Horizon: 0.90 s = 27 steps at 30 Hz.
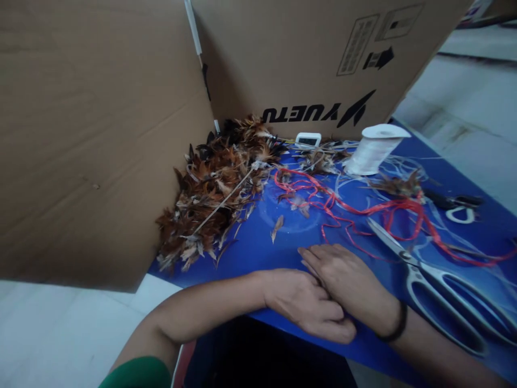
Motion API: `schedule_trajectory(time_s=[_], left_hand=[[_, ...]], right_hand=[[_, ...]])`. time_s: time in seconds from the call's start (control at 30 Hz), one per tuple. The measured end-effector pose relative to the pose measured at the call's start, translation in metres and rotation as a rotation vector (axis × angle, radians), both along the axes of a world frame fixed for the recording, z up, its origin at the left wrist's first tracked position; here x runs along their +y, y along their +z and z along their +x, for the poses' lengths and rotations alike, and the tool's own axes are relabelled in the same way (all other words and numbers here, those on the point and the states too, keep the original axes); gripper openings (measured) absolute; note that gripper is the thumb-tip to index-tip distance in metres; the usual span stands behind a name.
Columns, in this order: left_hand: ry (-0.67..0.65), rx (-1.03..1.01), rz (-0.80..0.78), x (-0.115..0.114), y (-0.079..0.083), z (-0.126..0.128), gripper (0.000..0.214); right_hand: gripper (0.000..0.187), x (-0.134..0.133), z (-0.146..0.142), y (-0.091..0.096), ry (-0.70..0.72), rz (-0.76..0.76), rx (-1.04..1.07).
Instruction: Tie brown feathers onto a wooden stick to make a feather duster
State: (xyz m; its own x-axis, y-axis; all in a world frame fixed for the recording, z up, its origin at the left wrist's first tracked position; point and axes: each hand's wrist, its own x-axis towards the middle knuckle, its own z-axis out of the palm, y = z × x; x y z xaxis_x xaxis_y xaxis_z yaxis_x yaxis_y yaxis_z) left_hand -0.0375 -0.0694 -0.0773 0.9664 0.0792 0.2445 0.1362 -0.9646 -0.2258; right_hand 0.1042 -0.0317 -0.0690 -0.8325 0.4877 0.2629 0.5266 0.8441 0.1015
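Observation:
My right hand (pixel 349 275) lies flat on the blue table (pixel 250 250), fingers stretched out and pointing left, holding nothing. A black band circles its wrist. My left hand (pixel 302 302) rests at the table's near edge, partly under the right hand, its fingers extended along the right wrist and empty. A single brown feather (pixel 277 226) lies just beyond the hands. A pile of brown feathers (pixel 214 194) with a thin stick across it sits at the far left. Large silver scissors (pixel 436 275) lie open immediately right of my right hand.
Tangled red string (pixel 363 210) and pale threads spread over the table's middle and right. A white thread spool (pixel 374 148) and a small white device (pixel 307 140) stand near the back. Cardboard panels (pixel 100 134) wall the left and back. A dark tool (pixel 456 202) lies far right.

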Motion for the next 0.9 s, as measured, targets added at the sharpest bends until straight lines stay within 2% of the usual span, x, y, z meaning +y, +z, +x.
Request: schedule_trajectory(time_s=[0.07,0.13,0.23,0.33,0.43,0.53,0.6,0.67,0.9], left_hand=[[-0.006,0.038,-0.013,-0.008,0.013,0.003,0.033],[0.043,0.049,-0.014,-0.017,0.028,0.001,0.030],[0.254,-0.027,0.021,-0.038,0.042,-0.019,0.023],[0.617,-0.124,0.011,-0.066,0.036,-0.054,0.017],[1.100,-0.273,-0.030,-0.096,0.015,-0.089,0.014],[1.561,-0.301,-0.043,-0.117,-0.004,-0.112,0.021],[1.738,-0.309,-0.096,-0.122,-0.011,-0.117,0.028],[1.797,-0.325,-0.167,-0.121,-0.013,-0.116,0.030],[1.786,-0.303,-0.284,-0.105,-0.008,-0.109,0.017]], right_hand=[[0.024,0.002,-0.008,0.002,0.026,-0.021,0.032],[0.022,0.006,-0.014,-0.001,0.039,-0.023,0.073],[0.021,0.012,-0.014,-0.010,0.060,-0.007,0.140],[0.020,0.016,-0.007,-0.019,0.086,0.006,0.185],[0.018,0.016,-0.004,-0.023,0.082,0.012,0.209],[0.017,0.014,-0.005,-0.022,0.083,0.010,0.206],[0.017,0.013,-0.006,-0.021,0.075,0.001,0.199],[0.016,0.012,-0.007,-0.021,0.063,-0.007,0.193],[0.015,0.011,-0.003,-0.021,0.039,-0.028,0.185]])
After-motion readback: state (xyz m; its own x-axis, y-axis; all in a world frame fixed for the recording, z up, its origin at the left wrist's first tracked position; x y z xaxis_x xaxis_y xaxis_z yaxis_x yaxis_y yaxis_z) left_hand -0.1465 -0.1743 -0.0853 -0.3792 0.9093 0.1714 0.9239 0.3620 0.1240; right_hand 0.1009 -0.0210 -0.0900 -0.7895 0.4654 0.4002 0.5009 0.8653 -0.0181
